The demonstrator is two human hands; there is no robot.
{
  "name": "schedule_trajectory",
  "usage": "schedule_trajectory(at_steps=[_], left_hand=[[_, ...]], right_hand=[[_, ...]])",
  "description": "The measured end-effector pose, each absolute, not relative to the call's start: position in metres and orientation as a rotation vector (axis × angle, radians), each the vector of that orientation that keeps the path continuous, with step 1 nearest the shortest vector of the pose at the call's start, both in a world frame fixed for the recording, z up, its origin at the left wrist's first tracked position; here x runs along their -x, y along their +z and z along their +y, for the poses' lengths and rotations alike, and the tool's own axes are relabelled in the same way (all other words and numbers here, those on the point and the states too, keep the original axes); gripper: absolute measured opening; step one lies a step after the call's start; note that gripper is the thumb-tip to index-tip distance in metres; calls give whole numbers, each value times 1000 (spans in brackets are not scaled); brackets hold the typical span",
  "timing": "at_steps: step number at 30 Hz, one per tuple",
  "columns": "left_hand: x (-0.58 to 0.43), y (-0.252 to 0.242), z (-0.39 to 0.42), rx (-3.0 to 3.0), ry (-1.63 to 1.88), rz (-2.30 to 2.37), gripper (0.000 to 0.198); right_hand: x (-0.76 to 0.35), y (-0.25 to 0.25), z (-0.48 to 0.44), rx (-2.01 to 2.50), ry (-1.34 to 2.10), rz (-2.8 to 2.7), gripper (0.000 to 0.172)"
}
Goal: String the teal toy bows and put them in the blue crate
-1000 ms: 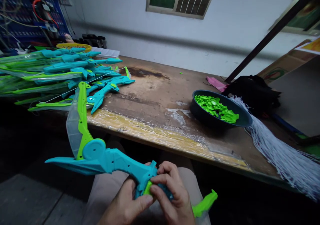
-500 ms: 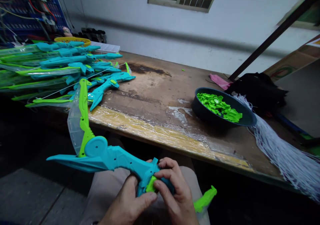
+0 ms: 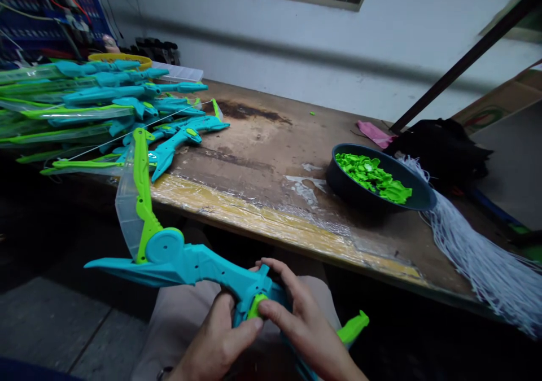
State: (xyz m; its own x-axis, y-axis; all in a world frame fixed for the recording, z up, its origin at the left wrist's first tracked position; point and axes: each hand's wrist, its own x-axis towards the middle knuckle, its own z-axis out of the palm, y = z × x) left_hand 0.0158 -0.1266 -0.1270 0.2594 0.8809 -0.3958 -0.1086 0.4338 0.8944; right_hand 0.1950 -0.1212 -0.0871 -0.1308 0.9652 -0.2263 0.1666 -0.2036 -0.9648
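The green piece [image 3: 255, 306] sits in the middle of my grip, against the blue handle of the toy bow [image 3: 212, 263], right under my thumbs. My left hand [image 3: 222, 333] is closed around the handle from 7 o'clock, its thumb just beside the piece's lower edge. My right hand [image 3: 302, 313] is curled over the handle from 4 o'clock, thumb pressed on the piece, fingers mostly behind the bow. From my grip the bow's blue arm runs to 10 o'clock; its other green tip shows near 3. On the table [image 3: 271, 144], more bows [image 3: 105, 99] are heaped between 10 and 11, and a dark bowl [image 3: 349, 188] of green pieces [image 3: 372, 178] stands between 1 and 2.
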Motion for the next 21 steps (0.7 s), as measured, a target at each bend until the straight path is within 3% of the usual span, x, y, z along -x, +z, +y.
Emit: schedule_trajectory(at_steps=[11, 17, 21], left_hand=[[-21, -131, -131, -631, 815, 987, 66], [-25, -119, -123, -550, 829, 876, 65], [-25, -115, -121, -576, 819, 885, 57]], right_hand=[[-184, -84, -121, 1353, 1565, -1064, 54], [-180, -100, -133, 1413, 1042, -1379, 16], [-184, -105, -137, 1341, 792, -1642, 16]])
